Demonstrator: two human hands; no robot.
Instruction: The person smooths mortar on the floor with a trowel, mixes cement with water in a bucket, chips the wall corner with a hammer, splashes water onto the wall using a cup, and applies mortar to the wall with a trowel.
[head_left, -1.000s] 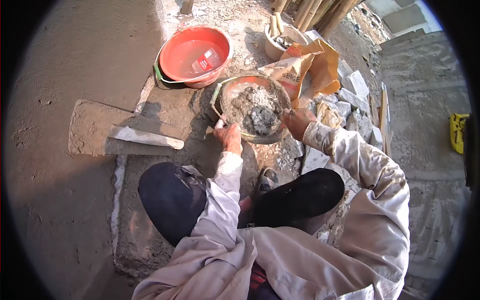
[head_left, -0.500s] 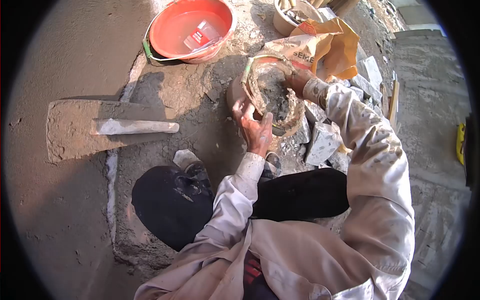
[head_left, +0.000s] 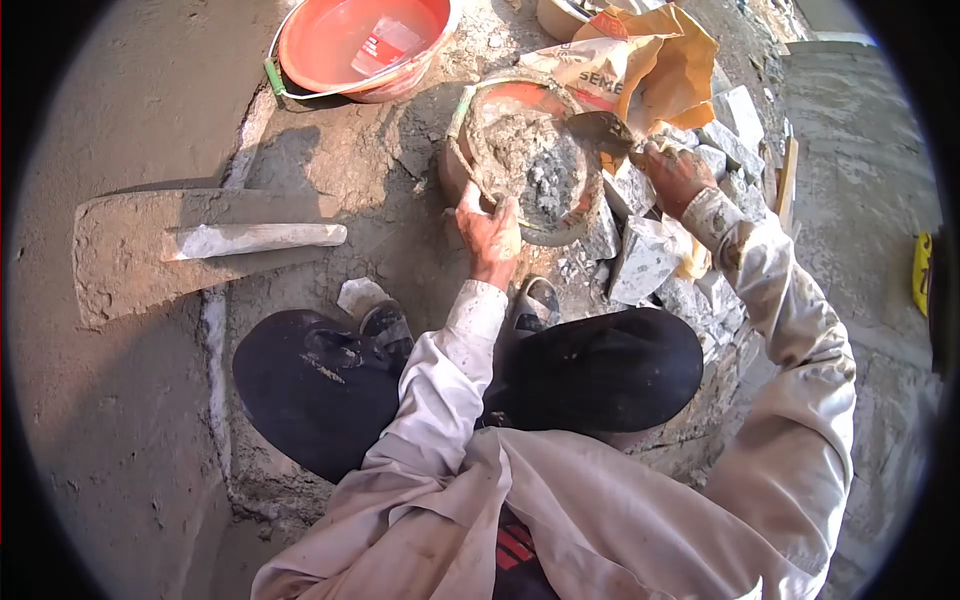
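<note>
- Mortar bucket [head_left: 455, 178]: upper centre of the frame, its mouth facing the viewer; grey, lumpy mortar [head_left: 525, 150] inside.
- Left hand [head_left: 490, 235]: closed narrowly on the bucket's lower rim, thumb and fingers together.
- Right hand [head_left: 678, 178]: right of the bucket, closed around the handle end of a trowel [head_left: 602, 132]; the blade points left, over the upper right part of the bucket's mouth. Whether it touches the mortar cannot be told.
- Red basin [head_left: 400, 82]: upper left of the frame, with a green-gripped wire handle and a red-and-white packet [head_left: 386, 46] inside.
- Paper sack [head_left: 672, 75]: upper right, torn open, lettered "SEME", just beside the bucket.
- Beige tub [head_left: 560, 22]: top edge, partly cut off.
- Broken stones [head_left: 642, 265]: right of the bucket, below the sack.
- Flat board [head_left: 115, 250]: left of the frame, its pale handle [head_left: 255, 239] uppermost.
- Sandals [head_left: 537, 303]: 2, below the bucket.
</note>
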